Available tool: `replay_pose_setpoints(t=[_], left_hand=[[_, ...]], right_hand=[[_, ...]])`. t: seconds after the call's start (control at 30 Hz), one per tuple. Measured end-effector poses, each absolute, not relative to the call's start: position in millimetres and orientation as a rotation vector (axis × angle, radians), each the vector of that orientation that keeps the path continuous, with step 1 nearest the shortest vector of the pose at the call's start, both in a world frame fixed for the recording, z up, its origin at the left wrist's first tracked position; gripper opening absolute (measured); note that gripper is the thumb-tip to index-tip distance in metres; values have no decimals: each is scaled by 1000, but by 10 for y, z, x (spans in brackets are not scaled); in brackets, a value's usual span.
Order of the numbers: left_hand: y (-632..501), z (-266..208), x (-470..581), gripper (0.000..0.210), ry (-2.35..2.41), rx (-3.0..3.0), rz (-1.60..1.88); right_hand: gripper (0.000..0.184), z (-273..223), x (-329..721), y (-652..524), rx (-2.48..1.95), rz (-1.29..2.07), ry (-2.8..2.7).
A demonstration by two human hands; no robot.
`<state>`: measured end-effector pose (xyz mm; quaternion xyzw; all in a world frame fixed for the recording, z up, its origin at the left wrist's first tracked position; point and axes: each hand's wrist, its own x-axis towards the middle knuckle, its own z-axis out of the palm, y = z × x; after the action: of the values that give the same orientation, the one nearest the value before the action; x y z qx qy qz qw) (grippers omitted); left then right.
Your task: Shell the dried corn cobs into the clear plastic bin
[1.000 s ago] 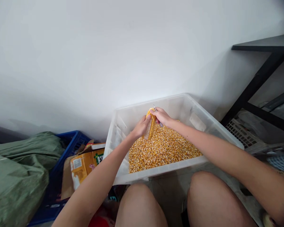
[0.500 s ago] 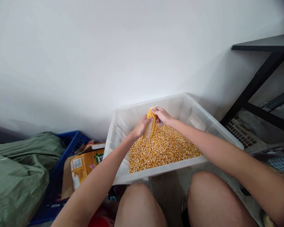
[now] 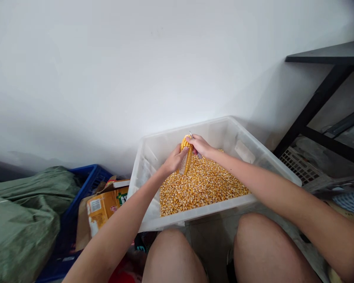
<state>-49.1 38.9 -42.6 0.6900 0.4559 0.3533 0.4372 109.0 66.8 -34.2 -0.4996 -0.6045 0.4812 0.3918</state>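
Observation:
A partly stripped corn cob (image 3: 189,160) is in my left hand (image 3: 174,159), whose fingers wrap its left side. Yellow kernels cover its top and right edge, while a bare pale strip runs down its front. My right hand (image 3: 201,146) is closed around a thin metal tool (image 3: 191,135), with the thumb pressed on the cob's upper end. The tool's tip shows above the fingers and a bit of its other end below; its kind is hard to make out. Under both hands, loose corn kernels (image 3: 203,188) lie in a translucent plastic bin (image 3: 177,218).
A white wall (image 3: 165,63) rises behind the bin. To the left are a blue crate (image 3: 87,179), a green cloth or sack (image 3: 23,212) and an orange printed package (image 3: 103,208). A dark-framed table (image 3: 315,98) stands at right, with a pale basket (image 3: 301,167) beneath.
Both hands and the cob have shifted slightly left. My left thumb has moved a little across the cob's bare strip. Both grips stay the same.

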Motion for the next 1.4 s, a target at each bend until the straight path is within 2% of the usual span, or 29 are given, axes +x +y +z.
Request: replay_pose_setpoints(t=[0.17,0.43,0.8,0.93,1.03,1.2,1.4], left_hand=[[370,-404,-498,40,1178,1774,886],[355,-419,-462,52,1388,1813,869],[366,-430,-480,39,1358,1962,823],[354,-384,-499,43,1321,2005,845],[326,-343,-510,51,1454,2164,1011],[266,-292,-494,27,1390,2637,1070],[228,-265,-465,28,1378,2932,799]], right_hand=[[28,-339,1097,674,-1240,1213,-1531],[28,-267,1033,576,-1382,1177,-1577],[28,-290,1073,611,-1361,1183,-1596],[30,-286,1100,631,-1370,1140,-1589],[32,-274,1113,637,-1430,1109,-1554],[32,-245,1114,625,-1477,1095,-1518],[30,-268,1120,636,-1481,1085,-1526]])
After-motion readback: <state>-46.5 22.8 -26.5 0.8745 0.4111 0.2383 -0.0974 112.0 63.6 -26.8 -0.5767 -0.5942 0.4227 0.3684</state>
